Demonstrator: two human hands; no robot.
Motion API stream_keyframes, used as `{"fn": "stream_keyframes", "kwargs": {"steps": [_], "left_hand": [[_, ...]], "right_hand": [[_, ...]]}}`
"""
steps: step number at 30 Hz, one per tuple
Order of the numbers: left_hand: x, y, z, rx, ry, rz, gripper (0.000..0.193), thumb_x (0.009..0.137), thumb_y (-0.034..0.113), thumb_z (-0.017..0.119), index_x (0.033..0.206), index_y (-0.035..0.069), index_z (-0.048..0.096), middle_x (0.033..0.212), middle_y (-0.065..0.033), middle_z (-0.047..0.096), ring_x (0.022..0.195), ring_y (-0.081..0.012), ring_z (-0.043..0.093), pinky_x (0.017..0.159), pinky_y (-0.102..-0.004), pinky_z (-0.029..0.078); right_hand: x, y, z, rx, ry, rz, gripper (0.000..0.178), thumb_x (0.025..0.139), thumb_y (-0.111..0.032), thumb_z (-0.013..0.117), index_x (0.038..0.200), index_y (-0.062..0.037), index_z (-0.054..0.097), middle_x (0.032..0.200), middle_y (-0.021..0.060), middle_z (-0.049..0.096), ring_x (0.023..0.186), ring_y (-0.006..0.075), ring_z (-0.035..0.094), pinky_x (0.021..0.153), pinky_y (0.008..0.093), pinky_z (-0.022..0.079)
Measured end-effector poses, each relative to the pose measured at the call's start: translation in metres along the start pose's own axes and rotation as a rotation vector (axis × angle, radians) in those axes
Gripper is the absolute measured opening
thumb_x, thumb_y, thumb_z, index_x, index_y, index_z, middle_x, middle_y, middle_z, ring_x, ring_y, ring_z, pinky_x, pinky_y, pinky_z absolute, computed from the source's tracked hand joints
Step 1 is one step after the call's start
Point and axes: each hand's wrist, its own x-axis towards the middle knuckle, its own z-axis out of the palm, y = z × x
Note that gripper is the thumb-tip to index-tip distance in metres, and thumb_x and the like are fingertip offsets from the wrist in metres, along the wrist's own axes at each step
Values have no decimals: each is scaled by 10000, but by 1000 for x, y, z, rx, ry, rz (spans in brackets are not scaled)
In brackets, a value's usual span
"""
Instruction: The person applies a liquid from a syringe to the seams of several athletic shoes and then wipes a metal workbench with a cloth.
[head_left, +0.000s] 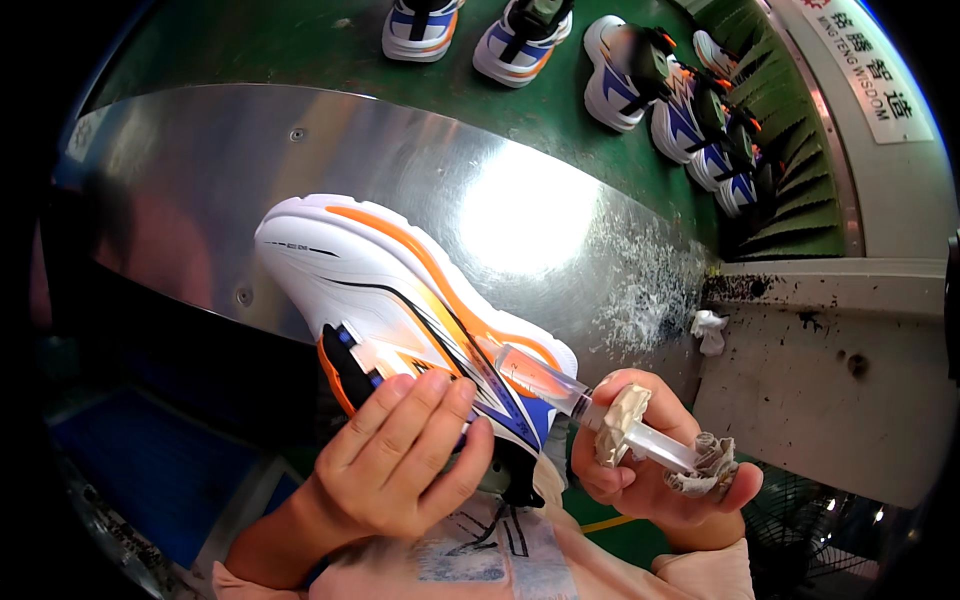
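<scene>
A white running shoe point(340, 260) with orange, blue and black trim lies tilted on its side before me, its toe up and left. My left hand point(405, 465) holds it, fingers laid together across the upper near the tongue and the thumb side out of sight. A clear plastic syringe point(540, 380) is in my right hand point(655, 505). Its tip meets the seam between the upper and the sole on the heel half. Pale wrapping point(622, 425) covers the syringe's finger flange, and greyish wrapping point(703, 465) its plunger end, where my thumb sits.
Beneath the shoe runs a scuffed metal ledge point(370, 140) with white residue at its right. Beyond it, a green conveyor belt point(300, 50) carries several similar shoes point(615, 80). A strip curtain point(800, 200) hangs at the right, and a white crumpled scrap point(709, 332) sticks to the grey panel point(800, 400).
</scene>
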Motion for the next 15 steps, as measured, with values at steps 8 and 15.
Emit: {"fn": "stream_keyframes", "kwargs": {"steps": [8, 15], "left_hand": [[11, 2, -1, 91, -3, 17, 154, 842, 98, 619, 996, 106, 623, 1062, -123, 667, 1015, -286, 639, 914, -402, 504], [26, 4, -4, 103, -47, 6, 194, 797, 95, 665, 989, 92, 637, 1049, -131, 669, 1016, -296, 639, 896, -423, 516]], "right_hand": [[-26, 27, -39, 3, -55, -112, 1214, 528, -919, 526, 1286, 8, 327, 753, 48, 480, 582, 44, 350, 526, 172, 290], [-30, 51, -77, 171, -167, -174, 1300, 488, -954, 464, 1303, 47, 313, 799, 40, 481, 616, 35, 335, 545, 169, 248]]}}
